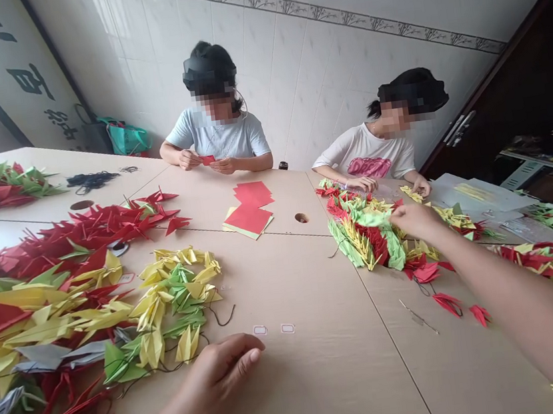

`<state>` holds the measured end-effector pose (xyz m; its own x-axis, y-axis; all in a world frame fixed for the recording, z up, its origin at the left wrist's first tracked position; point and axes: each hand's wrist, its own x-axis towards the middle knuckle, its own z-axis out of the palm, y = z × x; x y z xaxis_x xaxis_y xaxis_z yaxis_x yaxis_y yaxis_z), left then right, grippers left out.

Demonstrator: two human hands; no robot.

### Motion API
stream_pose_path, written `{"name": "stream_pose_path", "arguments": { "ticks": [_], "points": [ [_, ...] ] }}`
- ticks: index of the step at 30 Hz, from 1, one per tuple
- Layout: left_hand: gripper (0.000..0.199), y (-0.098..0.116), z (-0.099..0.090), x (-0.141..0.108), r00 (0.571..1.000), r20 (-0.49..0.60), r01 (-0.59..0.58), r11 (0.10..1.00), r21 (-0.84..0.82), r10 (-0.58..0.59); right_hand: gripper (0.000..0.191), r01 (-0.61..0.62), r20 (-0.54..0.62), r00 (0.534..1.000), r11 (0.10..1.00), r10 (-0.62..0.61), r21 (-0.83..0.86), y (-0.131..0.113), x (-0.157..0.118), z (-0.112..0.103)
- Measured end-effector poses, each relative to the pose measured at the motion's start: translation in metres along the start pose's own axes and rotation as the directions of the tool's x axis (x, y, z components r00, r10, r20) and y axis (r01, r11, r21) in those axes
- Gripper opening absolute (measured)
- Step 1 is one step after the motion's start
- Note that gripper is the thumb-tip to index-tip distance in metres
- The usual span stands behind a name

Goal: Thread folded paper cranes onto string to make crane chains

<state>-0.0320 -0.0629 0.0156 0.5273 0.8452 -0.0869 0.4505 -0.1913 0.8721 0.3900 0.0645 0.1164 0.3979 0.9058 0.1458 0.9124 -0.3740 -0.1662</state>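
Our left hand lies open on the beige tabletop; our right hand, grip unclear, meets folded green-and-red paper cranes.

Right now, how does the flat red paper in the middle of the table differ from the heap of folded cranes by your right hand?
The red paper sheets lie flat and unfolded, while the folded paper cranes are creased into pointed shapes. The sheets form a small, compact pile; the cranes spread in a much larger heap. The sheets are mostly red, the cranes mixed green, yellow and red. Both are paper on the same tan table.
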Motion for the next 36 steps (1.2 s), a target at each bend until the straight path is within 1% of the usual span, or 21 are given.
{"name": "stream_pose_path", "arguments": {
  "ticks": [3,6,10,16,19,23,25,27,30,34,36],
  "points": [
    [0.04,0.001,-0.001,0.001,1.0,0.012,-0.012,1.0,0.02,0.012,0.022,-0.017,0.099,0.995,0.997,0.025,-0.08,0.004,-0.023,0.022],
    [0.041,0.003,-0.002,0.001,1.0,0.02,-0.007,0.999,0.032,0.007,0.019,-0.002,0.149,0.989,0.992,0.021,-0.126,0.008,-0.041,0.032],
    [0.042,0.004,0.0,-0.002,1.0,0.003,-0.011,0.999,0.033,0.011,0.019,-0.005,0.173,0.984,0.988,0.032,-0.154,0.012,-0.052,0.032],
    [0.042,0.002,0.002,-0.005,1.0,0.007,0.002,1.0,-0.001,-0.002,0.019,-0.027,0.188,0.981,0.987,0.057,-0.161,0.017,-0.053,0.027],
    [0.042,0.001,0.002,-0.005,1.0,-0.003,-0.015,1.0,-0.011,0.015,0.018,-0.027,0.229,0.971,0.986,0.064,-0.162,0.017,-0.055,0.031],
    [0.044,0.0,0.001,-0.005,0.999,-0.019,-0.038,0.999,-0.008,0.037,0.024,-0.023,0.299,0.952,0.99,0.064,-0.138,0.017,-0.061,0.037],
    [0.044,0.0,0.002,-0.005,0.999,-0.02,-0.042,0.999,-0.009,0.041,0.024,-0.024,0.305,0.951,0.995,0.053,-0.099,0.02,-0.063,0.037],
    [0.044,0.0,0.002,-0.005,0.999,-0.026,-0.043,0.999,-0.012,0.043,0.021,-0.032,0.283,0.958,0.999,0.04,-0.033,0.025,-0.066,0.034],
    [0.044,0.0,0.002,-0.006,0.998,-0.033,-0.045,0.999,-0.015,0.045,0.008,-0.066,0.226,0.973,0.991,0.039,0.113,0.035,-0.074,0.029],
    [0.043,0.001,0.002,-0.006,0.999,-0.028,-0.046,0.999,-0.009,0.046,0.031,-0.089,0.132,0.99,0.935,0.045,0.344,0.044,-0.092,0.02],
    [0.043,0.002,0.003,-0.006,0.999,-0.03,-0.045,0.999,-0.005,0.045,0.034,-0.068,0.074,0.996,0.898,0.039,0.435,0.046,-0.105,0.013]
  ]
}}
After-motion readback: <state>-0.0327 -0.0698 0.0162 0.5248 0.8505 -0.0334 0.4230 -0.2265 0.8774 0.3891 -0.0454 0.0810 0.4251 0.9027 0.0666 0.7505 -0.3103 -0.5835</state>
